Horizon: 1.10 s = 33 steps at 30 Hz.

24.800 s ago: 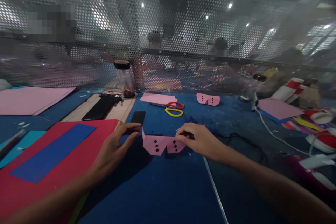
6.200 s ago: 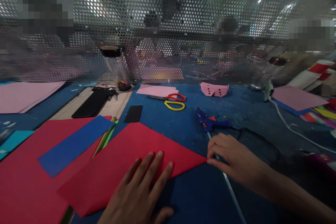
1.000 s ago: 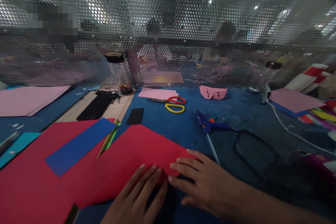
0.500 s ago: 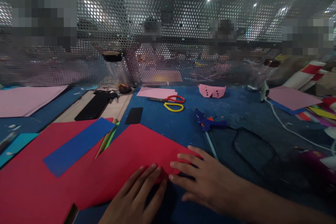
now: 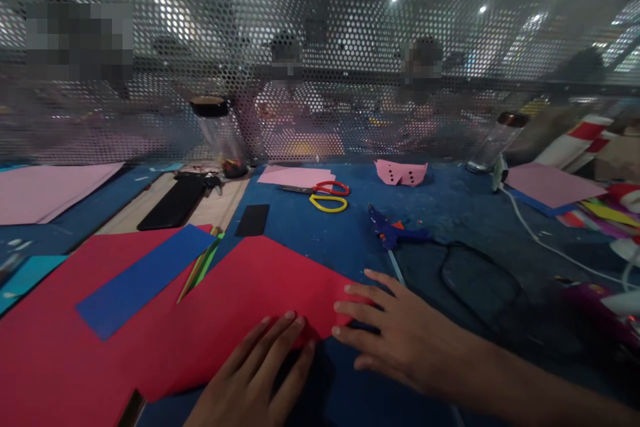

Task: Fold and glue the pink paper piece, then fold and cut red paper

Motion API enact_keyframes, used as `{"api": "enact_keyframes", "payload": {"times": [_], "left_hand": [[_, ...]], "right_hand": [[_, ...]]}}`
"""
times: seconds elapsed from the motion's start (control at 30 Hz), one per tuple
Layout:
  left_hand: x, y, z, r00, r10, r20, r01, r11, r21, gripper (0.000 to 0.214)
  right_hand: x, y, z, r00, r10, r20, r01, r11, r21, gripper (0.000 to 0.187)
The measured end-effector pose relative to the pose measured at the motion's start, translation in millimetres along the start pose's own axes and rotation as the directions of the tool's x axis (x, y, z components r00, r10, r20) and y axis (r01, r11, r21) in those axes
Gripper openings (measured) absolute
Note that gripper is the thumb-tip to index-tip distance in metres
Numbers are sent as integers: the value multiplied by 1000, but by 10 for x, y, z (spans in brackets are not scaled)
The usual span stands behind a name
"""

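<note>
A red sheet of paper (image 5: 260, 287), folded over, lies at the near middle of the blue table. My left hand (image 5: 263, 363) rests flat on its near edge, fingers stretched out. At the sheet's right corner is my right hand (image 5: 395, 327), fingers spread, their tips on or just over the paper. A blue paper strip (image 5: 145, 280) lies on red paper to the left, beside thin green and yellow strips (image 5: 203, 267). Beyond my right hand sits a blue glue gun (image 5: 393, 230) with a glue stick in its back. Scissors (image 5: 327, 197) with red and yellow handles lie farther back.
A perforated metal screen (image 5: 320, 33) stands behind the table, with people beyond it. Along its foot are a jar (image 5: 220, 140), a pink paper mask (image 5: 401, 172) and another jar (image 5: 495, 143). A black phone (image 5: 173, 202) lies left; cables (image 5: 475, 247) run across the right.
My right hand has shifted slightly to the right along the red paper's corner, its fingers a little more spread. My left hand stays on the near edge. The view has turned slightly.
</note>
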State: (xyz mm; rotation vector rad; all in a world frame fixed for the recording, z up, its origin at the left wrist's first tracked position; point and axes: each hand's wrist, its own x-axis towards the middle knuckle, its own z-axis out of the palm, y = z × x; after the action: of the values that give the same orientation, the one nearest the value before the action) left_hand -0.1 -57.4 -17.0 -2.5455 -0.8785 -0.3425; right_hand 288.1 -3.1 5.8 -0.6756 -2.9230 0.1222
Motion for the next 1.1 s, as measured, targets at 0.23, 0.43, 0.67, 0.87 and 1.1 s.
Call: {"api": "enact_keyframes", "payload": {"times": [0.23,0.43,0.67,0.87,1.1], "left_hand": [[-40,0,25,1000,-8,5,8,1000,-30,68],[-56,-9,57,999,-10,37,10,1000,-8,69],[-68,-22,75,999,5,49,-5,1000,3,72],[-45,-38,97,1000,16,-15,-17,1000,-25,71],[-87,-29,114,999,-2,32,3,999,-48,72]], "right_hand": [[-71,36,-91,999,30,14,-30,999,-29,35],[-153,102,-110,998,46,-31,-47,997,-57,32],[-305,169,-111,993,113,-37,-115,992,-50,29],[-484,230,-77,980,175,-90,-183,979,-86,32],[-640,260,-36,977,182,-109,-197,969,-149,36]]}}
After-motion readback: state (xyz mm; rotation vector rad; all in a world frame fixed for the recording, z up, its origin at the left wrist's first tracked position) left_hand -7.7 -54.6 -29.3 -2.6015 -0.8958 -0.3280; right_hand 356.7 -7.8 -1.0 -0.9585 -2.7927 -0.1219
